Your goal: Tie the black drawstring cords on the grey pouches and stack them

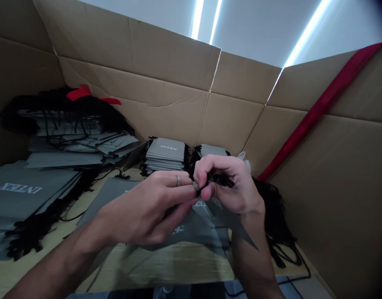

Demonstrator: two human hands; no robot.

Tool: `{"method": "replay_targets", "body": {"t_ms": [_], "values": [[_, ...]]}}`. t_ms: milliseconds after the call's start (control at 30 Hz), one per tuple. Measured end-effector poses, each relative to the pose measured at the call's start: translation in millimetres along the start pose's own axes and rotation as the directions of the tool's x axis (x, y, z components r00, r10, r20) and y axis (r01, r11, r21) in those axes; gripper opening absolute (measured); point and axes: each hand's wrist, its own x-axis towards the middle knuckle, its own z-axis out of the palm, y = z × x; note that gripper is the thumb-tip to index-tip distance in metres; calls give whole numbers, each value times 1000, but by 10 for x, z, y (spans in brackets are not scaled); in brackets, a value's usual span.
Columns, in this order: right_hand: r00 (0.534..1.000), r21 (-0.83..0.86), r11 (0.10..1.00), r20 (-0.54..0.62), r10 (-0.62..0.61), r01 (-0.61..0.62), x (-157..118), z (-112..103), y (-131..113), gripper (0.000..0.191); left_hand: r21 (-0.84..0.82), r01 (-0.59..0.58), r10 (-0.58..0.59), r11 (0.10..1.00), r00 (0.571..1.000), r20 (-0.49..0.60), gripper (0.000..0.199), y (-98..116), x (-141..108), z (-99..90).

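My left hand (156,203), with a ring on one finger, pinches a small dark piece between thumb and fingertips near the middle of the view. Touching the same spot, my right hand (231,182) has its fingers curled and pressed together on black cord at a grey INTEX sheet (237,226). The sheet hangs tilted below my right hand, its pointed corner toward the lower right. More grey sheets (110,193) lie on the table under my hands. The exact shape of the piece between the fingertips is hidden.
Stacks of grey INTEX sheets with black cords stand at the left (13,199) and back (166,151). Black cords (272,207) lie at the right. Cardboard walls (169,99) surround the wooden table (166,270); a red strap (322,108) crosses the right wall.
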Motion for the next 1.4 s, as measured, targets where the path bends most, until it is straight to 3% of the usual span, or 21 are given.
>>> {"method": "replay_targets", "body": {"t_ms": [133,267,367,533,667,833,1033,1167,1400], "values": [[1000,93,996,-8,17,-16,36,29,52,38,-67,12,-12,998,1000,11,18,48,-2,-45],[999,-1,1000,-50,3,-3,54,33,-21,41,49,77,-75,996,996,-38,17,8,-37,-57],[996,-49,998,-81,40,-44,46,37,-100,53,139,71,-61,988,996,-68,15,-64,-57,-24],[977,-102,990,-200,74,-96,38,53,-149,41,195,176,-160,965,982,-96,18,-81,-47,-8],[975,-142,988,-222,27,-60,40,45,-139,32,91,219,-206,971,969,-137,22,-26,-15,-64],[982,-180,977,-125,-140,116,56,56,-96,22,-45,228,-233,973,956,-181,25,-31,19,-77],[973,-147,976,-143,-181,160,85,102,-82,15,-296,275,-308,915,949,-70,29,-69,68,-73],[979,-70,993,-178,-103,92,81,103,-92,13,-331,244,-269,912,963,-32,31,-66,66,-42],[988,105,994,-155,1,15,54,75,-44,25,-83,73,-88,994,976,-199,31,50,45,99]]}}
